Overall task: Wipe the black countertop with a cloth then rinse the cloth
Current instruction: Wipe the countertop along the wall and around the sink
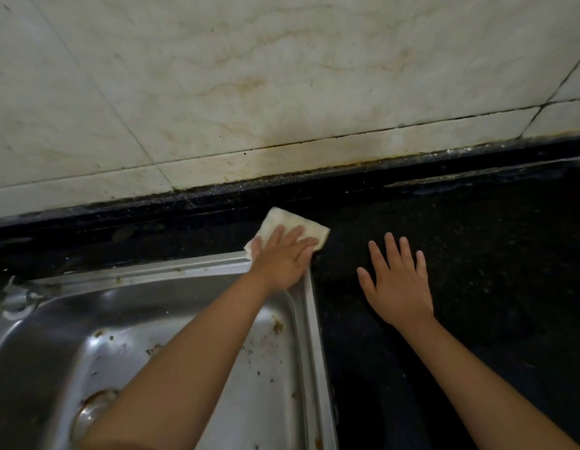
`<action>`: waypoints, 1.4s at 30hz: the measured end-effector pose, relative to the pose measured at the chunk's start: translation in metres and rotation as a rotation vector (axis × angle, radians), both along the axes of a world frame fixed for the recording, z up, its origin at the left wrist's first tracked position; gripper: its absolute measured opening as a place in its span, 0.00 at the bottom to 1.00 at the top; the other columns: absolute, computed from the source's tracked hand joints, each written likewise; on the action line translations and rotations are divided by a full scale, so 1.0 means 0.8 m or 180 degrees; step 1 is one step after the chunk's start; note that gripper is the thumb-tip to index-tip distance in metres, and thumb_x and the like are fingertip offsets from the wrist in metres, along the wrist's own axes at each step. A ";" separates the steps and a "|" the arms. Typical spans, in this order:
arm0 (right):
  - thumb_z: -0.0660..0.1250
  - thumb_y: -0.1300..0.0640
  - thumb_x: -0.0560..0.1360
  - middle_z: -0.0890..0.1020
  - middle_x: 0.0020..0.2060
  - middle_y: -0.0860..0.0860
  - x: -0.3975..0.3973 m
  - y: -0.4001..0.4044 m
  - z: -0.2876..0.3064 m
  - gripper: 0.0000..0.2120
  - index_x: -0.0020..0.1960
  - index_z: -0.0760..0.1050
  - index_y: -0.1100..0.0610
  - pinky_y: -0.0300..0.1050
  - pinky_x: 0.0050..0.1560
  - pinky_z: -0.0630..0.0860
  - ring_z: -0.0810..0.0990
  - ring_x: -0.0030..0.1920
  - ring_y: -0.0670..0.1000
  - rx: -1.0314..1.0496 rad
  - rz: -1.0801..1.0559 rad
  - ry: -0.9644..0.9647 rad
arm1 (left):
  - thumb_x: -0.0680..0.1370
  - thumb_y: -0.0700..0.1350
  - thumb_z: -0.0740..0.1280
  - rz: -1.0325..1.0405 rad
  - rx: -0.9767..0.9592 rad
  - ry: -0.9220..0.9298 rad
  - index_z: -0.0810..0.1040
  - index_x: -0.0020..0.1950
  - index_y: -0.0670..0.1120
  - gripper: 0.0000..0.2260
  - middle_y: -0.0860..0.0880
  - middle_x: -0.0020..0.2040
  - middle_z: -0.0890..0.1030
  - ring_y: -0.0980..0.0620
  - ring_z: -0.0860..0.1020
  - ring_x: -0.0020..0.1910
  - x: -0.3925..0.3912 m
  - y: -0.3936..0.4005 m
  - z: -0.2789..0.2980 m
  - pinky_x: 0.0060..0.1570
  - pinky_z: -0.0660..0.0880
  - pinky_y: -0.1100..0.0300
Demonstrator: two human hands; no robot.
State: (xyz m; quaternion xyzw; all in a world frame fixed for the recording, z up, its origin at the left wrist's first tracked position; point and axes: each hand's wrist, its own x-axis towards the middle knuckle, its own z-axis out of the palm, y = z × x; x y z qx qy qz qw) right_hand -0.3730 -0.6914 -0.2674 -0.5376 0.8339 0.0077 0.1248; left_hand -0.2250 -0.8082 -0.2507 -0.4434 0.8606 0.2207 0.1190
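hidden: left hand (pixel 282 263) covers much of cloth (pixel 283 227); sink (pixel 275 352) cut off at frame's left | fingers: left straight, pressing cloth at sink's far corner on black desk (pixel 477 271); right hand (pixel 397 287) spread flat, empty | around: stained tiled wall (pixel 249 76) behind

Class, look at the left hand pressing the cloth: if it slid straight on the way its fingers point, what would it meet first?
The left hand points up and right across the cloth. Past the cloth lies bare black countertop, then probably the raised black ledge under the tiled wall; depth is hard to judge.
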 end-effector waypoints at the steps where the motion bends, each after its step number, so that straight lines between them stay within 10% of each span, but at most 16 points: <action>1: 0.41 0.42 0.80 0.44 0.76 0.55 0.000 0.000 0.000 0.28 0.76 0.44 0.53 0.54 0.74 0.40 0.41 0.76 0.56 0.0022 -0.0003 -0.0018 | 0.82 0.52 0.45 -0.0160 -0.0031 0.0067 0.59 0.71 0.61 0.18 0.57 0.76 0.50 0.51 0.44 0.75 -0.006 0.005 0.000 0.69 0.39 0.46; 11: 0.44 0.43 0.80 0.43 0.76 0.55 -0.003 0.000 -0.001 0.28 0.76 0.44 0.52 0.54 0.74 0.39 0.40 0.76 0.55 -0.0020 -0.0036 -0.0120 | 0.78 0.60 0.39 -0.1170 -0.0360 -0.0095 0.55 0.73 0.59 0.24 0.60 0.75 0.52 0.60 0.40 0.73 0.038 0.022 -0.004 0.69 0.35 0.55; 21: 0.38 0.40 0.78 0.45 0.76 0.55 -0.006 0.000 -0.010 0.30 0.76 0.46 0.53 0.54 0.74 0.39 0.41 0.76 0.56 -0.0115 -0.0018 -0.0084 | 0.82 0.53 0.43 -0.0061 -0.0291 -0.0411 0.43 0.74 0.57 0.21 0.54 0.76 0.40 0.50 0.39 0.74 -0.022 -0.045 -0.011 0.70 0.40 0.44; 32: 0.44 0.44 0.80 0.43 0.76 0.54 0.007 -0.008 0.003 0.27 0.76 0.45 0.52 0.59 0.72 0.36 0.39 0.76 0.54 -0.0013 -0.0117 -0.0043 | 0.81 0.55 0.43 0.1373 -0.0273 -0.0916 0.44 0.75 0.57 0.22 0.51 0.76 0.41 0.47 0.43 0.75 0.139 -0.084 -0.005 0.71 0.45 0.47; 42: 0.60 0.56 0.78 0.58 0.74 0.58 0.010 0.002 -0.005 0.20 0.68 0.68 0.61 0.52 0.68 0.33 0.49 0.76 0.58 -0.1054 -0.0165 -0.0494 | 0.82 0.51 0.43 0.0071 -0.0250 -0.0512 0.41 0.75 0.55 0.21 0.52 0.76 0.39 0.47 0.39 0.74 0.043 -0.043 -0.001 0.70 0.42 0.49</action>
